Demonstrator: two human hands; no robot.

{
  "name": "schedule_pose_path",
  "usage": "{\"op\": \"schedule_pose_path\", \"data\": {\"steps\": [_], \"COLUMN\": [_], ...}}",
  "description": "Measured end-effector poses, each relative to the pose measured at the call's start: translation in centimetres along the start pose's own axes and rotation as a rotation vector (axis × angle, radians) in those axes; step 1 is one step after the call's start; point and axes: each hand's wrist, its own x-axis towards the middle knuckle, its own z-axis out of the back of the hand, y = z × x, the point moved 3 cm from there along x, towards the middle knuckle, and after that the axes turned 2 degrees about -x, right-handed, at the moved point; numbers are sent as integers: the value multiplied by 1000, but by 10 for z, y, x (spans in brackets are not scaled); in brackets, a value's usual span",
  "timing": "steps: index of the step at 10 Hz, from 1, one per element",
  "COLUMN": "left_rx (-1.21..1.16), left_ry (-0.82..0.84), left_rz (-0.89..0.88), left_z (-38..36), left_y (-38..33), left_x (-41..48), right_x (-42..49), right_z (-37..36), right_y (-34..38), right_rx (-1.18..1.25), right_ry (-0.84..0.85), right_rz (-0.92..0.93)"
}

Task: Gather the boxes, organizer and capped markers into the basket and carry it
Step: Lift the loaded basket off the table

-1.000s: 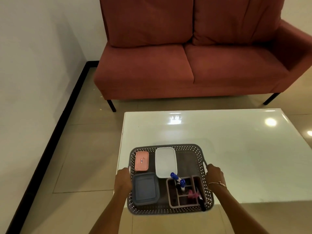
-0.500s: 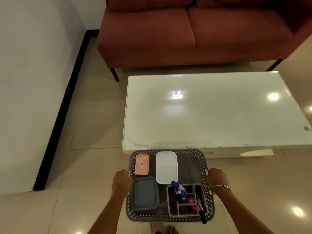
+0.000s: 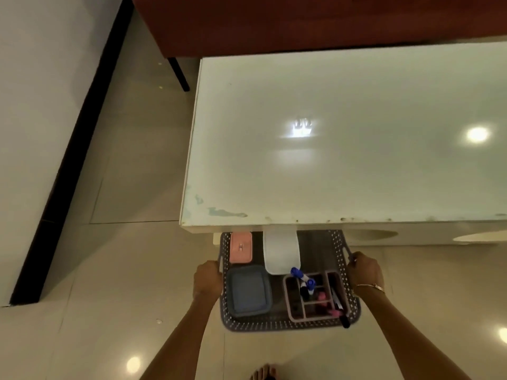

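Observation:
I hold a dark perforated basket [image 3: 277,325] by both side handles, below the table's front edge, which hides its far end. My left hand [image 3: 206,278] grips the left handle and my right hand [image 3: 365,271] grips the right one. Inside lie a pink box [image 3: 241,247], a white box [image 3: 281,252] and a grey-blue box [image 3: 248,290]. A pink compartment organizer [image 3: 315,303] sits at the right, with blue-capped markers [image 3: 303,278] and a black marker [image 3: 341,314] in it.
A white glossy low table [image 3: 343,149] fills the upper right, its front edge worn. A red sofa [image 3: 274,20] stands behind it on black legs. The white wall with black skirting [image 3: 68,160] runs along the left. My bare toes [image 3: 264,373] show on the beige tiled floor.
The basket has come off the table, back over its front edge and lower, so its far end now lies under the edge. My view has tipped further down.

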Motion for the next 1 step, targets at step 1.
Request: {"op": "schedule_pose_path", "data": {"steps": [1], "left_rx": [-73], "left_ry": [-91], "left_rz": [-65], "left_z": [-15], "left_y": [-15], "left_x": [60], "right_x": [56], "right_z": [-24], "right_y": [11], "right_rx": [28], "right_ry": [-60], "right_rz": [28]}}
